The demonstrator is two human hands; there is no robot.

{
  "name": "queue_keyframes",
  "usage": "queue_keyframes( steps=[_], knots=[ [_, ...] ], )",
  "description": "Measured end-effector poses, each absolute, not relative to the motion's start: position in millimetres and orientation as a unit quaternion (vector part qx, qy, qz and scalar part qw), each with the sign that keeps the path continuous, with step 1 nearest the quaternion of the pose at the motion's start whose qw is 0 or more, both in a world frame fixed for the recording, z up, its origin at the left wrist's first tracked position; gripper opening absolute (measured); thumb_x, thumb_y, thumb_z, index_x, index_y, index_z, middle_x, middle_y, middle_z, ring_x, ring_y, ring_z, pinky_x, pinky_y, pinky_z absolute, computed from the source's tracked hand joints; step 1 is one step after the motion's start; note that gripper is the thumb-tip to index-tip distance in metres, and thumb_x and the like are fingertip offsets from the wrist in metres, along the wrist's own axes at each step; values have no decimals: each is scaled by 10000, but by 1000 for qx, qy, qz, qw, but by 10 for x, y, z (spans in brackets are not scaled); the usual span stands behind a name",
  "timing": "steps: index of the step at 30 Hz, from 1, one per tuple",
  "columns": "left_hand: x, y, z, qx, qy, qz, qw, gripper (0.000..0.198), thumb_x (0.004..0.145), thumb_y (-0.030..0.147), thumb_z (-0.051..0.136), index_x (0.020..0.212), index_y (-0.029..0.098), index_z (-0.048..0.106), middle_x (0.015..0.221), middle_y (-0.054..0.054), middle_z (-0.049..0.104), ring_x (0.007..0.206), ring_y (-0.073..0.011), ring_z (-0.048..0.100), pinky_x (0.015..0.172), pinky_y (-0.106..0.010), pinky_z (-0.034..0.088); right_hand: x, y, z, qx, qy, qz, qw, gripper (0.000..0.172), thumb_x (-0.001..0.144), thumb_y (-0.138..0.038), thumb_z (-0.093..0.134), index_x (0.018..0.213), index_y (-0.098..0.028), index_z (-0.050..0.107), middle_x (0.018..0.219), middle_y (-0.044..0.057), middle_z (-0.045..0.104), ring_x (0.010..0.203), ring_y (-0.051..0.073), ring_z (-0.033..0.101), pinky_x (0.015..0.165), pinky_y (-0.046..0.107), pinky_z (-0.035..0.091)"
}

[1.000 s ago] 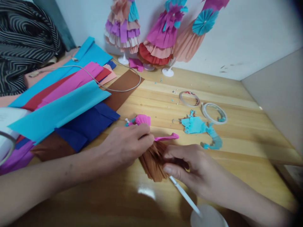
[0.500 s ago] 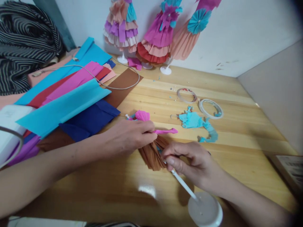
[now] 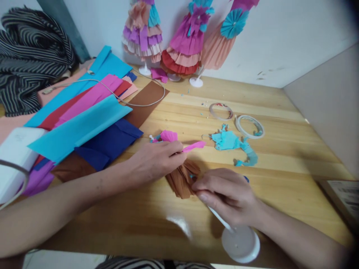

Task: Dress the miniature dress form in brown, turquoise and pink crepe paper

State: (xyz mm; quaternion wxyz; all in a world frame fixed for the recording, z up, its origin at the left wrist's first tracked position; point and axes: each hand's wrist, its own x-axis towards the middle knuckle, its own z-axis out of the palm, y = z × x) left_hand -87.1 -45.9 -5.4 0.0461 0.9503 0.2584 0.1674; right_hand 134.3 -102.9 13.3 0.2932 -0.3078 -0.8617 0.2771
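A small paper dress lies tilted over the table, with a pleated brown crepe-paper skirt (image 3: 181, 183) and a pink crepe-paper top (image 3: 169, 135). My left hand (image 3: 159, 160) is closed round its waist, and a twisted pink strip (image 3: 195, 146) sticks out past the fingers. With fingertips pinched, my right hand (image 3: 227, 194) is at the skirt's lower right edge, by the white stand rod (image 3: 220, 218). The rod runs down to a round white base (image 3: 241, 244). Whether the right fingers grip the rod, the paper hem or both is hidden.
Folded crepe-paper sheets (image 3: 81, 123) and a white box (image 3: 22, 157) with a cable lie left. Turquoise scraps (image 3: 227, 140) and two tape rolls (image 3: 249, 126) sit right of centre. Several finished paper dresses (image 3: 187, 45) on stands line the wall. A dark-framed object (image 3: 342, 198) is far right.
My right hand has turned slightly, covering more of the rod. The pink strip has swung upward, and the brown skirt and white base have shifted a little.
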Motion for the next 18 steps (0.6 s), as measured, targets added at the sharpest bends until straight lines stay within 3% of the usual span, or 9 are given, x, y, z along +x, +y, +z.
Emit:
queue_keyframes(
  steps=[5,9,11,15,18],
  knots=[
    [-912,-418,85,957,240,135,90,331,955,128,297,1071,169,604,989,-22,610,751,-100,553,634,-202,461,1380,-1010,131,-351,-842,230,340,170,931,-348,518,898,-184,550,562,-45,469,446,94,411,439,225,330],
    [-903,-407,121,957,241,125,107,266,946,156,379,1087,181,603,1004,-30,606,740,-102,530,599,-199,433,1327,-1000,108,-368,-847,203,326,103,885,-209,549,788,-182,530,563,-48,456,478,89,407,461,220,316],
    [-897,-403,95,957,230,130,123,258,964,177,371,1034,158,619,998,-36,605,751,-100,535,589,-194,420,1302,-1002,97,-398,-824,239,324,192,880,-147,531,697,-188,488,528,-68,405,448,69,353,436,203,276],
    [-909,-379,76,956,227,115,145,300,980,170,333,1066,163,620,1003,-25,607,755,-95,542,527,-180,384,1291,-1017,92,-424,-786,328,309,247,908,-206,516,665,-185,469,509,-81,364,427,57,307,410,186,249],
    [-912,-360,105,962,225,100,119,290,975,163,351,1075,187,622,990,-14,610,778,-98,556,530,-178,388,1289,-1043,96,-388,-821,281,310,151,889,-249,553,765,-169,522,542,-64,422,439,70,357,427,201,268]
  ],
)
